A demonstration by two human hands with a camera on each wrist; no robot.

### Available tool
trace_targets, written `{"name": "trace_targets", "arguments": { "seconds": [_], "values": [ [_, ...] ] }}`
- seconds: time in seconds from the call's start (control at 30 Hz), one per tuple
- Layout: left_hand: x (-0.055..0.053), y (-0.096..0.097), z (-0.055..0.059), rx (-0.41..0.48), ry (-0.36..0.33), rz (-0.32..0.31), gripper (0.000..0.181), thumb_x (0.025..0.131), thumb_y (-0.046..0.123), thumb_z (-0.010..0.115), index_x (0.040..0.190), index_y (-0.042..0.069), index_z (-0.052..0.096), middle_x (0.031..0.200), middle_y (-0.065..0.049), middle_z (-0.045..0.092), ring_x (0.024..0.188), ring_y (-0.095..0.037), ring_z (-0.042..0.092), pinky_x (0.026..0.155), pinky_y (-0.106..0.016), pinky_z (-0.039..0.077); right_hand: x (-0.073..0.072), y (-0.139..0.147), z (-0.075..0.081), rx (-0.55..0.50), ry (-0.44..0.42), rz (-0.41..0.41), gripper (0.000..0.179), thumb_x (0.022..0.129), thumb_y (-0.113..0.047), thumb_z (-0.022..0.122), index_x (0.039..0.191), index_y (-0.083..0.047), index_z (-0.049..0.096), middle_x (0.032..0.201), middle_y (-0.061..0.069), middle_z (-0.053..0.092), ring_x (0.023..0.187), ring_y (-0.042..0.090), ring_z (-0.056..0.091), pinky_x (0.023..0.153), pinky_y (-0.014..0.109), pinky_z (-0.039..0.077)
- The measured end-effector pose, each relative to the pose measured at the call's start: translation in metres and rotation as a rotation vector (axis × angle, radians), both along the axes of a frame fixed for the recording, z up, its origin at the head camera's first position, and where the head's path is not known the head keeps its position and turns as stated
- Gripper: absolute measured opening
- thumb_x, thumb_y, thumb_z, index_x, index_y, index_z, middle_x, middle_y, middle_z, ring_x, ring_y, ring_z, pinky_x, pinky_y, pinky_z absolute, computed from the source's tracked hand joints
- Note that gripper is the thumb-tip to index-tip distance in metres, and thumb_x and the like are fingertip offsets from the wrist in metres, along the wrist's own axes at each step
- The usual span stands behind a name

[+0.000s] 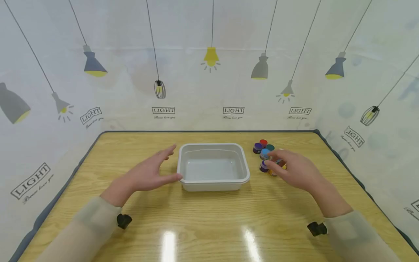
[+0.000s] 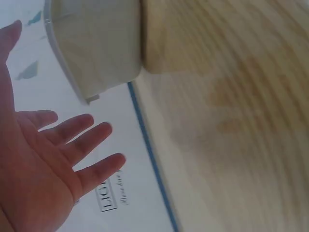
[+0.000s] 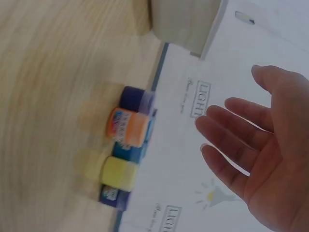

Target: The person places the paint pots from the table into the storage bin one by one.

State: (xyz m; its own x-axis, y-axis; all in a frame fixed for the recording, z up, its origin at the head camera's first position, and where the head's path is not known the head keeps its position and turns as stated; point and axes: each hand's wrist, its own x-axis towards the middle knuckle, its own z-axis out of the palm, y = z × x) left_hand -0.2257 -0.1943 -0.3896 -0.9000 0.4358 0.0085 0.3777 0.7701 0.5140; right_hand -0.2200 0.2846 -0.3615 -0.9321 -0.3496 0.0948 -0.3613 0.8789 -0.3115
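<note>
A white rectangular tub stands on the wooden table, its inside bare. My left hand is at the tub's left side with fingers spread and the thumb tip right at the rim's near corner. In the left wrist view the palm of that left hand holds nothing. To the right of the tub sits a cluster of small paint pots, among them a light blue pot, a red pot, an orange pot and a yellow pot. Over them hovers my right hand, fingers loosely bent, partly hiding several pots.
The wooden table ends in a dark edge along the back and sides. A pale curtain printed with lamps and the word LIGHT surrounds it. Small black devices sit at both sleeve cuffs.
</note>
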Motion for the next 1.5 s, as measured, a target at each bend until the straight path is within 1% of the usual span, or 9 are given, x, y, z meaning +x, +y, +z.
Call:
{"name": "trace_targets", "arguments": {
  "seconds": [0.07, 0.17, 0.27, 0.37, 0.67, 0.87, 1.0, 1.2, 1.5],
  "values": [
    [-0.006, 0.0, -0.009, 0.049, -0.062, -0.01, 0.109, 0.098, 0.071, 0.069, 0.179, 0.027, 0.01, 0.178, -0.016, 0.036, 0.156, -0.042, 0.05, 0.122, -0.069, 0.043, -0.003, 0.007, -0.006, -0.046, -0.017, -0.015, 0.045, 0.113, -0.046, 0.062, 0.139, -0.012, 0.072, 0.119, 0.004, 0.079, 0.098, 0.02, 0.073, 0.08, 0.041, 0.061],
    [-0.014, 0.002, -0.019, 0.098, -0.136, -0.026, 0.109, 0.099, 0.069, 0.071, 0.179, 0.03, 0.007, 0.173, -0.016, 0.044, 0.151, -0.04, 0.055, 0.121, -0.068, 0.045, -0.006, 0.018, -0.014, -0.13, -0.071, -0.047, 0.044, 0.115, -0.042, 0.059, 0.139, -0.008, 0.073, 0.118, 0.008, 0.079, 0.093, 0.02, 0.071, 0.076, 0.036, 0.058],
    [-0.02, 0.006, -0.023, 0.135, -0.184, -0.041, 0.112, 0.098, 0.068, 0.072, 0.179, 0.029, 0.005, 0.169, -0.016, 0.048, 0.144, -0.039, 0.061, 0.118, -0.066, 0.048, -0.008, 0.026, -0.021, -0.2, -0.125, -0.071, 0.047, 0.116, -0.043, 0.056, 0.141, -0.006, 0.071, 0.119, 0.01, 0.079, 0.092, 0.022, 0.071, 0.071, 0.033, 0.056],
    [-0.024, 0.01, -0.025, 0.155, -0.209, -0.044, 0.116, 0.097, 0.069, 0.074, 0.179, 0.029, 0.002, 0.17, -0.014, 0.047, 0.143, -0.036, 0.061, 0.119, -0.064, 0.048, -0.01, 0.031, -0.025, -0.23, -0.157, -0.083, 0.047, 0.116, -0.043, 0.056, 0.14, -0.006, 0.071, 0.117, 0.011, 0.079, 0.092, 0.025, 0.073, 0.068, 0.032, 0.056],
    [-0.027, 0.011, -0.03, 0.18, -0.221, -0.049, 0.124, 0.092, 0.07, 0.078, 0.178, 0.035, -0.004, 0.173, -0.015, 0.043, 0.152, -0.04, 0.054, 0.125, -0.065, 0.041, -0.018, 0.037, -0.037, -0.28, -0.232, -0.107, 0.034, 0.112, -0.024, 0.065, 0.139, -0.003, 0.068, 0.112, 0.018, 0.076, 0.086, 0.028, 0.073, 0.066, 0.033, 0.056],
    [-0.027, 0.011, -0.034, 0.191, -0.215, -0.052, 0.125, 0.093, 0.07, 0.078, 0.178, 0.035, -0.007, 0.172, -0.021, 0.045, 0.155, -0.041, 0.051, 0.126, -0.066, 0.04, -0.025, 0.039, -0.048, -0.283, -0.314, -0.149, 0.044, 0.109, -0.024, 0.07, 0.145, -0.002, 0.06, 0.108, 0.016, 0.071, 0.08, 0.025, 0.069, 0.065, 0.035, 0.059],
    [-0.026, 0.011, -0.035, 0.182, -0.218, -0.045, 0.124, 0.093, 0.071, 0.076, 0.177, 0.037, -0.008, 0.168, -0.022, 0.05, 0.155, -0.042, 0.051, 0.126, -0.067, 0.039, -0.027, 0.041, -0.056, -0.273, -0.348, -0.16, 0.048, 0.109, -0.025, 0.07, 0.149, 0.0, 0.056, 0.107, 0.014, 0.071, 0.079, 0.023, 0.066, 0.065, 0.034, 0.059],
    [-0.026, 0.011, -0.035, 0.145, -0.233, -0.042, 0.124, 0.094, 0.073, 0.074, 0.176, 0.04, -0.012, 0.164, -0.024, 0.055, 0.151, -0.046, 0.054, 0.125, -0.069, 0.039, -0.027, 0.039, -0.061, -0.26, -0.347, -0.184, 0.049, 0.109, -0.026, 0.071, 0.148, 0.0, 0.057, 0.106, 0.013, 0.07, 0.079, 0.022, 0.064, 0.065, 0.03, 0.056],
    [-0.027, 0.011, -0.035, 0.125, -0.243, -0.032, 0.123, 0.094, 0.074, 0.073, 0.175, 0.042, -0.013, 0.163, -0.022, 0.057, 0.148, -0.043, 0.058, 0.125, -0.069, 0.04, -0.029, 0.037, -0.065, -0.236, -0.318, -0.19, 0.045, 0.109, -0.026, 0.071, 0.142, 0.002, 0.061, 0.101, 0.011, 0.071, 0.078, 0.02, 0.063, 0.066, 0.028, 0.056]
  ]
}}
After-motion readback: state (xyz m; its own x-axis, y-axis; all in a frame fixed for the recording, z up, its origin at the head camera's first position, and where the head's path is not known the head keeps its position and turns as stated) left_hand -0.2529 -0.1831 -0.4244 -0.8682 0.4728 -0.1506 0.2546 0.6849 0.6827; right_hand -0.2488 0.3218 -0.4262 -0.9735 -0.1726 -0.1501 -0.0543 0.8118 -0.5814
